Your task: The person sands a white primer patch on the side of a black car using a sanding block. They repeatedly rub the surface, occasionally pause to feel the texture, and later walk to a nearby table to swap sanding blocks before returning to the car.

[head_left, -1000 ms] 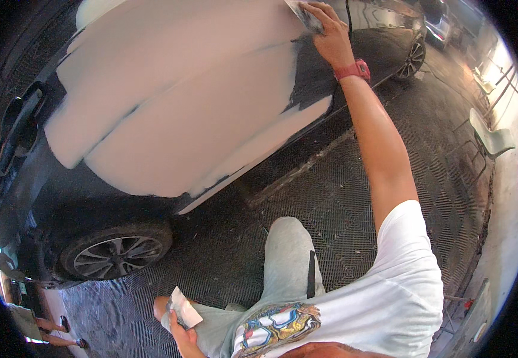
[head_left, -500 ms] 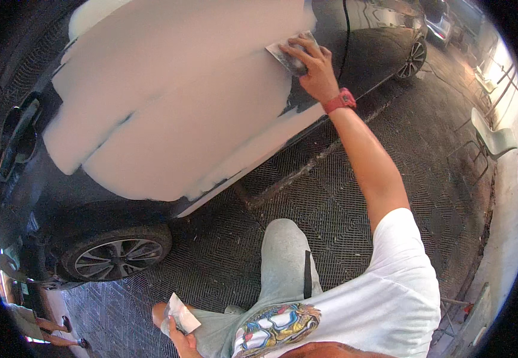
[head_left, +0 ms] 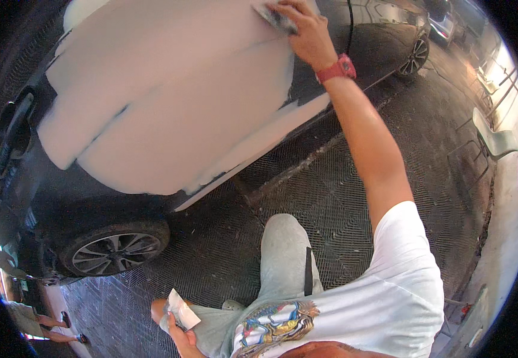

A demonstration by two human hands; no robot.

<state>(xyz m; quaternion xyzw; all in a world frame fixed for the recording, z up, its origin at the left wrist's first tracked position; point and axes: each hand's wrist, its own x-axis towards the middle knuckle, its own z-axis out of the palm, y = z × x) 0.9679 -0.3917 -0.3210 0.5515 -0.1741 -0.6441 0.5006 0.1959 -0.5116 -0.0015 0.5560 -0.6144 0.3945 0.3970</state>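
A dark car fills the upper left, its side panel coated with a broad, matte, pale pinkish-white layer [head_left: 169,107]. My right hand [head_left: 309,33], wearing a red wristwatch [head_left: 336,70], is near the top of this coated area. Its fingers press a flat grey sheet or pad [head_left: 275,19], perhaps sandpaper, against the surface; part of it lies hidden under the palm. Down by my bent knee, my left hand [head_left: 181,337] is closed on a flat, whitish piece with grey smears [head_left: 181,310], whose kind I cannot make out. That piece is apart from the car.
A car wheel [head_left: 115,253] stands at lower left, beside dark ridged floor tiles [head_left: 330,191]. Along the right wall are a pale chair [head_left: 492,134] and other seats. Another person's legs [head_left: 53,328] show at the lower left edge. A second car [head_left: 441,27] is at the far right.
My right hand has slid up and slightly left across the coated panel with the grey sheet. The left hand has barely moved. The view has shifted a little.
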